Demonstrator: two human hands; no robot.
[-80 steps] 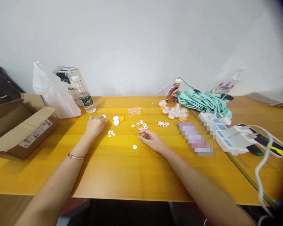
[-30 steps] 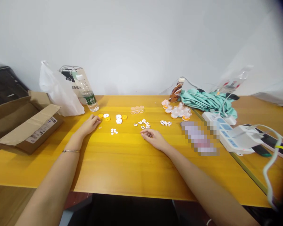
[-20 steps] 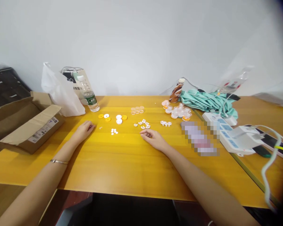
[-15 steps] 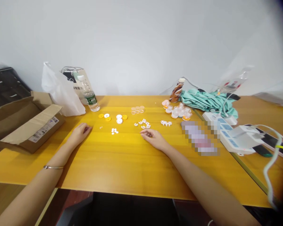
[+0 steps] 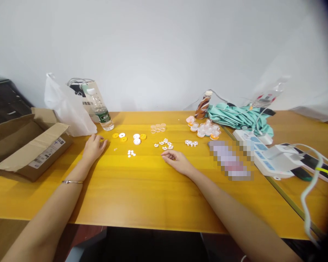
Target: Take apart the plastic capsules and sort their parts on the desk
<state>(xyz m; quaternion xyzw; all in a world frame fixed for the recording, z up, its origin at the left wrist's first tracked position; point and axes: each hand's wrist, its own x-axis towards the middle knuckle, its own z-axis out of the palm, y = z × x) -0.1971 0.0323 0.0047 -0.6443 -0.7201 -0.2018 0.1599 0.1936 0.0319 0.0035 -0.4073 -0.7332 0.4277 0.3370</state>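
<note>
Left hand [image 5: 94,148] loosely spread, nothing gripped; right hand [image 5: 177,161] softly curled, contents hidden. On worktop [image 5: 142,196], yellow and white discs [image 5: 123,139] laid right of left hand, white openwork pieces [image 5: 166,141] just beyond right hand.

An open cardboard box [image 5: 50,156] with a shipping label rests at the left edge of the desk [image 5: 142,196]. Toward the rear left corner stand a white plastic bag [image 5: 67,111], a paper bag [image 5: 97,92] and a green-labelled water bottle [image 5: 104,117]. Near the rear edge, right of centre, a brown drink bottle [image 5: 202,106] stands beside bunched teal fabric [image 5: 240,118]. A white power strip [image 5: 258,151] lies along the seam at the right edge, with a white charger [image 5: 281,160] plugged in. Left of the strip lies a flat pixelated object [image 5: 231,160], possibly a phone. A white cable [image 5: 304,198] runs down past the right front corner.
</note>
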